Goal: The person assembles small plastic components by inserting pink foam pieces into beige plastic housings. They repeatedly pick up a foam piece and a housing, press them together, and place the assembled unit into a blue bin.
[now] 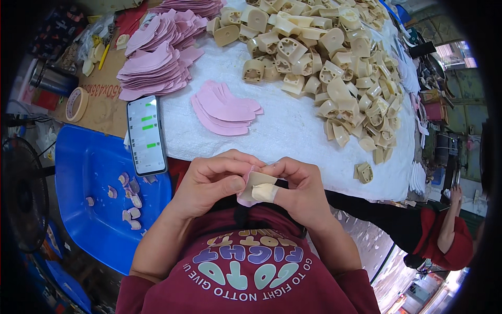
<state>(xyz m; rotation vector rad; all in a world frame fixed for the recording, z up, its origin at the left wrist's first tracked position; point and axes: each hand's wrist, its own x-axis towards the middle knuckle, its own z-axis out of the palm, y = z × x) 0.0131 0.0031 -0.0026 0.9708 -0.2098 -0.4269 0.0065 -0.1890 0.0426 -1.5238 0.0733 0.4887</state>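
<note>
Both my hands meet at the table's front edge on one pink heel cover piece (pixel 246 197), whose beige reverse side faces up. My left hand (pixel 212 183) pinches its left edge between thumb and fingers. My right hand (pixel 298 186) grips the upper right part, its thumb wrapped in a cream finger cot and pressed against the beige side. Whether a heel lies inside the fold is hidden by the fingers. Just beyond my hands, a small fanned stack of pink cover pieces (pixel 225 112) lies on the white sheet (pixel 293 136).
Cream plastic shoe heels (pixel 334 68) are heaped at the back right. Taller pink stacks (pixel 154 70) stand back left, by a phone (pixel 147 136) and tape roll (pixel 77 104). The blue tub (pixel 94 209) at left holds several pink-covered heels (pixel 130 196). Another person (pixel 444 235) is at right.
</note>
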